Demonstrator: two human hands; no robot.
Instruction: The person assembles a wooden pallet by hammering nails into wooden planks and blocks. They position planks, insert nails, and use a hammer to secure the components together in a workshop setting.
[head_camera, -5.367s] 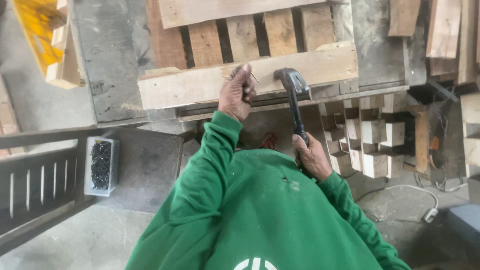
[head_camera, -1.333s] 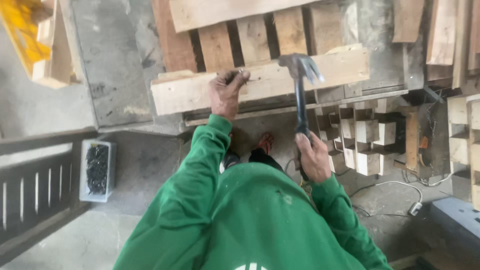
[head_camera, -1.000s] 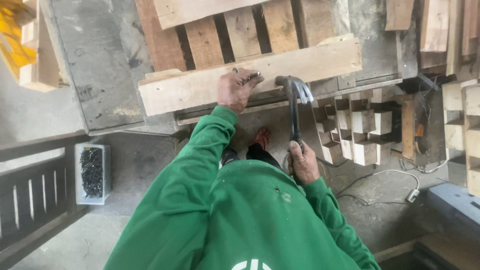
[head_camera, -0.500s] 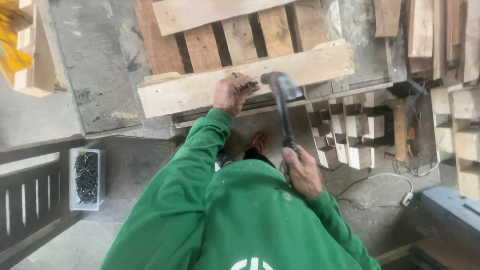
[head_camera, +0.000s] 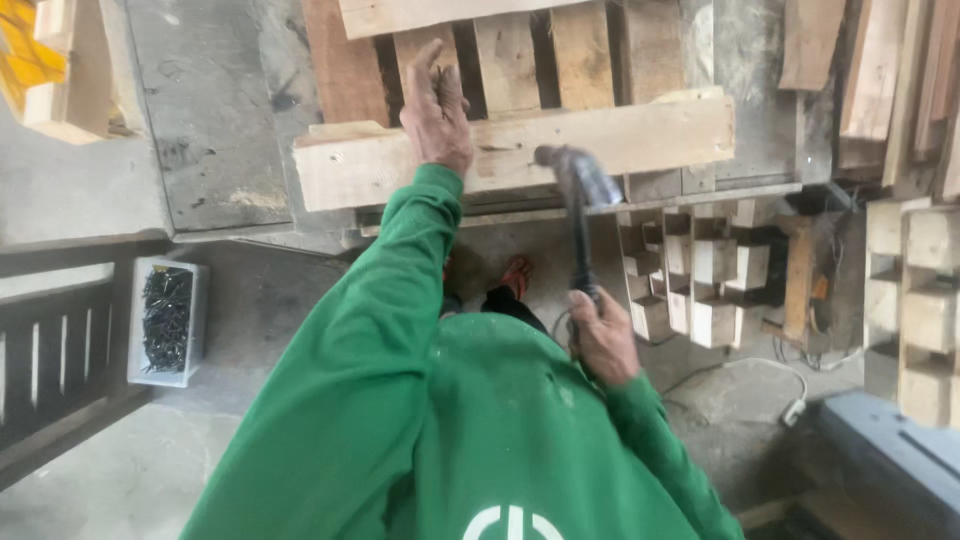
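A wooden pallet (head_camera: 520, 60) lies on a bench, with a pale front board (head_camera: 640, 135) across its slats. My left hand (head_camera: 436, 112), in a green sleeve, reaches over that board with its back up and fingers pointing away onto a slat; its palm is hidden. Lower down at my side, my right hand (head_camera: 602, 342) grips the dark handle of a hammer (head_camera: 578, 190). The hammer's head, blurred, is at the front board's lower edge, right of my left hand.
A white box of dark nails (head_camera: 168, 320) sits on the floor at left by a dark slatted frame (head_camera: 50, 350). Stacked wooden blocks (head_camera: 700, 280) and planks (head_camera: 880, 70) stand at right. A white cable (head_camera: 760, 375) lies on the concrete floor.
My left hand has left the spot on the front board and stretched forward over the slats. The hammer head has come down to the board's edge, and my right hand has shifted slightly right.
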